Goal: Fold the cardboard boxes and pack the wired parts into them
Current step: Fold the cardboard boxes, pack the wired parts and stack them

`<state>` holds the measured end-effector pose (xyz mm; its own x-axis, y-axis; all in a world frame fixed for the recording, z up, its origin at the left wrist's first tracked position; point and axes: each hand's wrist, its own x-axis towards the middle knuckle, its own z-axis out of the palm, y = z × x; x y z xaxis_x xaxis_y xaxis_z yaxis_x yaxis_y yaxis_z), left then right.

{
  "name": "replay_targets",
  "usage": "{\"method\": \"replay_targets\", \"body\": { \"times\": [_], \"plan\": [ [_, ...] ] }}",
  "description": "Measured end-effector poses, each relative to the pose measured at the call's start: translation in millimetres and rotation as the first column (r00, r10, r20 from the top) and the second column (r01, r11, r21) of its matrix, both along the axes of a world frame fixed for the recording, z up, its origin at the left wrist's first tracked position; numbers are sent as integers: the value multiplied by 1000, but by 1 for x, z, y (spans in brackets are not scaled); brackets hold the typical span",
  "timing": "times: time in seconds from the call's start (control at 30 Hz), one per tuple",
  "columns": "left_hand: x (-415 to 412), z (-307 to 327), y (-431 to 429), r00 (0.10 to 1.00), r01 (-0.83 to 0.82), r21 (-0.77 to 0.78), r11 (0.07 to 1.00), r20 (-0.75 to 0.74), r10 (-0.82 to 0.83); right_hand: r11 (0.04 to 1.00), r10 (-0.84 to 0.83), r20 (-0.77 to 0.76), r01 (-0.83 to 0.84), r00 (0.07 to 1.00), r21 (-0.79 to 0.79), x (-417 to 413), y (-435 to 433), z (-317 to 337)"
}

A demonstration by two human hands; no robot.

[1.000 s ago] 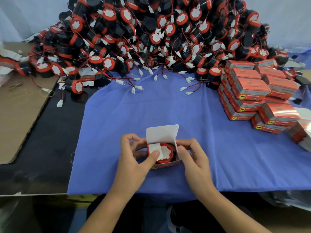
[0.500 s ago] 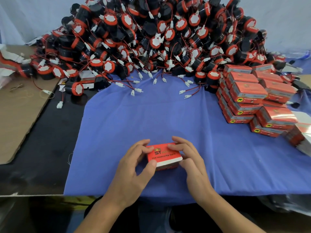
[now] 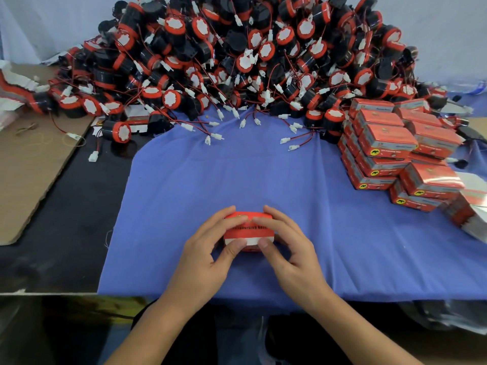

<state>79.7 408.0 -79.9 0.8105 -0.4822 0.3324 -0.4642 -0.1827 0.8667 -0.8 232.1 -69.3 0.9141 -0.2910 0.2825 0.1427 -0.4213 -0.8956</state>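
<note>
Gripped from both ends, a small orange cardboard box (image 3: 253,233) is held low over the blue cloth (image 3: 237,175), near the front edge of the worktop (image 3: 66,219). The left hand (image 3: 203,256) is curled round its left end, with the fingers laid over the top and the thumb pressed to the white strip on the near face. The right hand (image 3: 295,254) is closed on the right end in the same way — fingers over the lid, thumb on the near face. The lid is seen shut, and what lies inside is hidden. Whether the box touches the cloth cannot be told, as its base is covered by the hands.

Well apart from it, a high pile of black-and-red wired parts (image 3: 250,61) is heaped along the back of the worktop, with white connectors trailing onto the cloth. To the right a stack of closed orange boxes (image 3: 395,154) is set on the cloth — several layers, slightly stepped. At the left a sheet of brown cardboard (image 3: 26,167) is laid flat.
</note>
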Motion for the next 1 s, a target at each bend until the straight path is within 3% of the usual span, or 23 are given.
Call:
{"method": "replay_targets", "body": {
  "times": [0.27, 0.4, 0.6, 0.73, 0.87, 1.0],
  "plan": [
    [-4, 0, -4, 992, -122, -117, 986, -34, 119, 1000, -26, 37, 26, 999, 17, 0, 3, 2],
    [-11, 4, -3, 961, -219, -4, 976, 172, 216, 999, -44, 25, 44, 999, -6, -1, 3, 1],
    [-22, 5, -3, 867, -363, -54, 930, 346, 358, 986, -37, 55, 45, 998, -159, -1, 7, -3],
    [-23, 7, -2, 841, -333, 18, 943, 457, 289, 940, -58, 156, 106, 986, -323, -2, 10, -9],
    [-23, 6, 9, 801, -305, 196, 932, 583, 140, 850, -57, 192, 148, 980, -505, -3, 17, -14],
    [-25, 14, 4, 783, -280, 250, 927, 618, 70, 740, -31, 216, 168, 976, -652, -7, 20, -18]
  ]
}}
